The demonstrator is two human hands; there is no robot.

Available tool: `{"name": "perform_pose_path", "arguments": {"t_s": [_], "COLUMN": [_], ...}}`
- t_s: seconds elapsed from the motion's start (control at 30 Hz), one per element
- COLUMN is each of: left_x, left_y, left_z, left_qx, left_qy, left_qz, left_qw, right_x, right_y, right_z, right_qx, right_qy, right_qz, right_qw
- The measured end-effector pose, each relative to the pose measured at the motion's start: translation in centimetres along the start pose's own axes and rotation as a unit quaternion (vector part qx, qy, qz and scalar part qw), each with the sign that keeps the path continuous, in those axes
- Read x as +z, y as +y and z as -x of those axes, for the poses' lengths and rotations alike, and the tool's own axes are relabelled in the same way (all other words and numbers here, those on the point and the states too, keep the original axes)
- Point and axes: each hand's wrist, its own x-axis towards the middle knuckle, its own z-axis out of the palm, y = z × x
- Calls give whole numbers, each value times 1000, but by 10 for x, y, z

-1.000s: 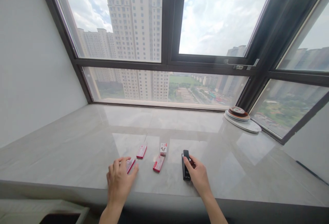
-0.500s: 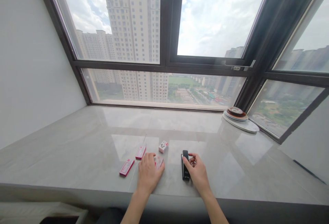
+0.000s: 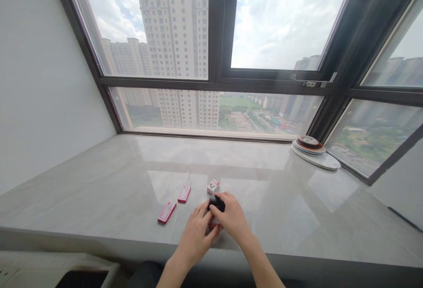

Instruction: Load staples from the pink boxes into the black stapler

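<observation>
My right hand (image 3: 231,218) is closed round a small black device (image 3: 216,203), probably a stapler, held just above the sill near its front edge. My left hand (image 3: 194,235) meets it from the left, fingers pinched on a red-and-white box (image 3: 213,223) that shows only as a sliver under the device. Two flat red-and-white boxes lie to the left, one nearer (image 3: 166,211) and one farther (image 3: 184,193). A small white box (image 3: 213,186) stands just beyond my hands.
The pale marble window sill (image 3: 99,191) runs the width of the view, with a white wall on the left and dark-framed windows behind. A stack of plates (image 3: 312,149) sits at the back right corner.
My right hand has lifted the black device and brought it left. My left hand picked up the red box it was covering and moved to meet the right hand.
</observation>
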Motion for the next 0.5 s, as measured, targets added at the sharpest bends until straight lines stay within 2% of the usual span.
{"name": "perform_pose_path", "arguments": {"t_s": [0.13, 0.23, 0.3, 0.37, 0.43, 0.5], "left_x": [1, 4, 4, 2, -1, -4], "left_y": [-3, -6, -8, -11, -13, -15], "left_z": [1, 0, -1, -1, 0, 2], "left_qx": [3, -10, -17, -24, -31, -38], "left_qy": [4, 11, 13, 15, 17, 16], "left_qz": [-3, -28, -34, -25, -6, 10], "left_qw": [1000, 1000, 999, 999, 999, 999], "right_x": [17, 13, 2, -14, -34, -53], "right_y": [-9, -8, 3, 23, 49, 75], "right_z": [-6, -16, -19, -15, -4, 11], "right_qx": [29, 89, 145, 192, 244, 306], "right_qy": [57, 109, 157, 201, 207, 173], "right_qz": [13, -84, -209, -332, -400, -407], "right_qw": [998, 986, 954, 902, 859, 843]}}
